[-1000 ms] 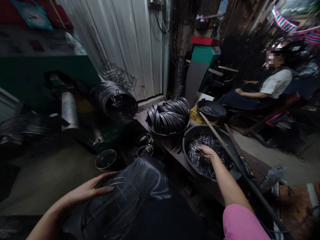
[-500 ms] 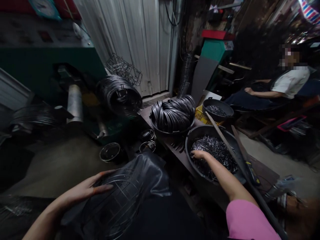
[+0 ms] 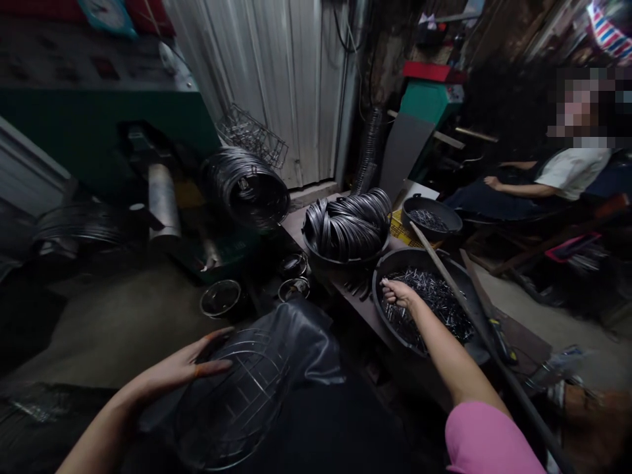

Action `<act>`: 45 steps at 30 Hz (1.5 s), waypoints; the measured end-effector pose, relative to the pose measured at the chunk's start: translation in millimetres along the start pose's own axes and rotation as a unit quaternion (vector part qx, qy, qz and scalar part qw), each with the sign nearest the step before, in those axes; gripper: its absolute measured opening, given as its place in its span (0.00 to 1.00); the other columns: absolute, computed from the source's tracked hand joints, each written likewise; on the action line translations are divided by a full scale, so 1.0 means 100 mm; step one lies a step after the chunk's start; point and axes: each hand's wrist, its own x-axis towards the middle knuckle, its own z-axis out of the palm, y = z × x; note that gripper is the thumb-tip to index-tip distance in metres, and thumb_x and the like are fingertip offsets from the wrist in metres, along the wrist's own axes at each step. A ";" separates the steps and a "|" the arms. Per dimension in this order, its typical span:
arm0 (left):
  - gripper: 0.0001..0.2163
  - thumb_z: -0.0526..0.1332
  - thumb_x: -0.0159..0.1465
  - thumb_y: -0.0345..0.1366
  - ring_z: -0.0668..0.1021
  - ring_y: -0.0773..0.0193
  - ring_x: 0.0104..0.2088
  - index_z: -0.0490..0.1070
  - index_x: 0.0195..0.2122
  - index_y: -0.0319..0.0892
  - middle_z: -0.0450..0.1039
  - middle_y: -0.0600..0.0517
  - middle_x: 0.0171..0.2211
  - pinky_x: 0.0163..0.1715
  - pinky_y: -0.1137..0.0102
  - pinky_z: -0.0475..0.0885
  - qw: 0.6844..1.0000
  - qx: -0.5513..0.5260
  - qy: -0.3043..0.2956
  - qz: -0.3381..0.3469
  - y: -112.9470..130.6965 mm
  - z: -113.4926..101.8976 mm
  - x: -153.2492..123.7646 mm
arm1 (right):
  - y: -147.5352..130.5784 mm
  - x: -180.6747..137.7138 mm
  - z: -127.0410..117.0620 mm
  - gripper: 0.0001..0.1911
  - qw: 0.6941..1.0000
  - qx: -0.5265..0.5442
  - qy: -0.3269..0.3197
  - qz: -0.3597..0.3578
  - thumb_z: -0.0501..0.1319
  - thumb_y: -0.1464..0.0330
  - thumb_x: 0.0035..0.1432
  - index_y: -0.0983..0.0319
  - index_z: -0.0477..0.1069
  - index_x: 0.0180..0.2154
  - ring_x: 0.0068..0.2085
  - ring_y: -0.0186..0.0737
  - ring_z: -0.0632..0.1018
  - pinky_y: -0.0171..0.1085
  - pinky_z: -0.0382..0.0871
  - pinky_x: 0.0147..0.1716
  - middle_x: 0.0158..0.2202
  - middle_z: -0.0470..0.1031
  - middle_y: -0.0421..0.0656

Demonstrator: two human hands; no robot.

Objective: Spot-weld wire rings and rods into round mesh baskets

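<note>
A round wire basket (image 3: 241, 388) lies tilted on black sheeting (image 3: 311, 336) across my lap. My left hand (image 3: 200, 362) holds it at its left side, thumb and fingers apart around the wires, with orange bands on the fingers. Over the left part of a large dark basin (image 3: 378, 309) is my right hand (image 3: 399, 293), its fingers curled closed. Whatever is between those fingers is too small to make out. Many short, thin metal pieces (image 3: 439, 296) fill the basin below it.
A bowl heaped with wire coils (image 3: 348, 224) stands behind the basin on a low bench (image 3: 340, 286). A long wooden stick (image 3: 444, 273) slants over the basin. Left are a green machine (image 3: 162, 118) and a large wire coil (image 3: 241, 187). A seated person (image 3: 567, 171) is at right.
My right hand has lifted slightly off the metal pieces, and its fingers have curled closed. My left hand stays at the wire basket. The whole view has shifted a little.
</note>
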 end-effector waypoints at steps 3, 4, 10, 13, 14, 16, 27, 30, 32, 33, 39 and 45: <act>0.36 0.64 0.48 0.51 0.65 0.53 0.58 0.61 0.55 0.37 0.64 0.48 0.57 0.56 0.69 0.60 1.000 -0.001 0.014 0.006 -0.01 0.02 -0.06 | -0.18 -0.09 0.35 0.08 0.996 0.071 -0.042 -0.037 0.57 0.64 0.56 0.61 0.61 0.30 0.16 0.25 0.55 0.26 0.54 0.17 0.17 0.55 0.31; 0.36 0.64 0.47 0.51 0.66 0.53 0.57 0.62 0.55 0.37 0.65 0.48 0.57 0.56 0.69 0.61 1.000 0.001 0.019 0.007 -0.01 0.03 -0.08 | -0.21 -0.11 0.54 0.08 0.993 0.086 -0.062 -0.044 0.59 0.64 0.54 0.61 0.61 0.32 0.17 0.25 0.58 0.27 0.57 0.18 0.19 0.59 0.32; 0.32 0.62 0.49 0.53 0.72 0.53 0.51 0.64 0.50 0.38 0.71 0.45 0.50 0.51 0.67 0.65 0.999 0.019 0.036 -0.001 -0.02 0.04 -0.20 | -0.05 -0.15 1.80 0.13 0.968 0.106 -0.138 -0.180 0.60 0.63 0.50 0.59 0.63 0.38 0.29 0.33 0.71 0.36 0.66 0.36 0.27 0.69 0.36; 0.30 0.61 0.50 0.54 0.72 0.54 0.50 0.66 0.48 0.39 0.72 0.46 0.48 0.50 0.67 0.65 0.999 0.027 0.047 -0.005 -0.10 -0.01 -0.25 | 0.21 -0.10 2.13 0.13 0.960 -0.017 -0.099 -0.261 0.57 0.61 0.52 0.58 0.63 0.40 0.36 0.37 0.73 0.38 0.64 0.44 0.30 0.71 0.38; 0.29 0.60 0.51 0.55 0.72 0.54 0.50 0.66 0.48 0.39 0.72 0.47 0.48 0.50 0.67 0.64 0.998 0.023 0.051 -0.008 -0.13 -0.03 -0.26 | 0.30 -0.07 2.19 0.14 0.959 -0.051 -0.088 -0.263 0.56 0.61 0.52 0.58 0.62 0.41 0.36 0.38 0.73 0.39 0.64 0.44 0.30 0.71 0.39; 0.27 0.57 0.53 0.55 0.72 0.56 0.50 0.68 0.47 0.40 0.72 0.48 0.48 0.50 0.68 0.64 0.999 0.004 0.053 -0.008 -0.19 -0.08 -0.27 | 0.43 0.00 2.25 0.15 0.962 -0.078 -0.066 -0.251 0.55 0.59 0.52 0.58 0.61 0.40 0.36 0.39 0.74 0.39 0.65 0.44 0.30 0.71 0.40; 0.24 0.62 0.51 0.52 0.75 0.58 0.44 0.73 0.43 0.40 0.76 0.52 0.41 0.44 0.71 0.67 0.994 -0.097 -0.026 0.036 -0.35 -0.26 -0.03 | 0.16 0.33 2.10 0.08 0.958 0.270 -0.091 -0.026 0.60 0.69 0.46 0.59 0.59 0.27 0.22 0.32 0.68 0.32 0.64 0.18 0.21 0.62 0.36; 0.31 0.71 0.40 0.46 0.74 0.56 0.47 0.72 0.45 0.40 0.75 0.50 0.45 0.47 0.70 0.66 0.992 -0.078 -0.052 0.088 -0.40 -0.32 0.03 | 0.10 0.33 2.10 0.09 0.947 0.287 -0.142 -0.005 0.61 0.69 0.46 0.59 0.59 0.25 0.22 0.31 0.68 0.31 0.64 0.17 0.20 0.61 0.35; 0.35 0.72 0.35 0.44 0.73 0.55 0.48 0.71 0.47 0.39 0.74 0.49 0.47 0.47 0.69 0.66 0.994 -0.047 -0.040 0.091 -0.43 -0.34 0.05 | 0.10 0.33 2.13 0.09 0.950 0.276 -0.146 -0.008 0.61 0.69 0.46 0.59 0.59 0.26 0.19 0.29 0.65 0.30 0.61 0.15 0.20 0.62 0.35; 0.36 0.72 0.35 0.45 0.73 0.54 0.48 0.70 0.48 0.39 0.74 0.48 0.47 0.47 0.69 0.66 0.995 -0.031 -0.034 0.084 -0.43 -0.34 0.06 | 0.10 0.32 2.15 0.09 0.957 0.258 -0.129 -0.021 0.61 0.68 0.46 0.59 0.60 0.26 0.17 0.27 0.62 0.29 0.58 0.14 0.20 0.63 0.34; 0.33 0.70 0.39 0.50 0.75 0.53 0.43 0.71 0.44 0.36 0.75 0.48 0.40 0.42 0.68 0.68 0.999 -0.005 0.002 0.039 -0.38 -0.21 0.01 | 0.23 0.19 2.31 0.13 0.975 0.013 0.063 -0.213 0.61 0.59 0.43 0.59 0.66 0.30 0.20 0.31 0.66 0.31 0.60 0.19 0.22 0.68 0.36; 0.39 0.72 0.35 0.47 0.68 0.48 0.52 0.66 0.49 0.36 0.66 0.41 0.51 0.52 0.61 0.63 0.967 0.077 0.213 0.114 -0.18 -0.25 -0.36 | 0.40 0.00 2.33 0.13 0.926 -0.244 0.035 -0.285 0.54 0.57 0.47 0.58 0.66 0.30 0.34 0.43 0.75 0.38 0.68 0.37 0.30 0.74 0.45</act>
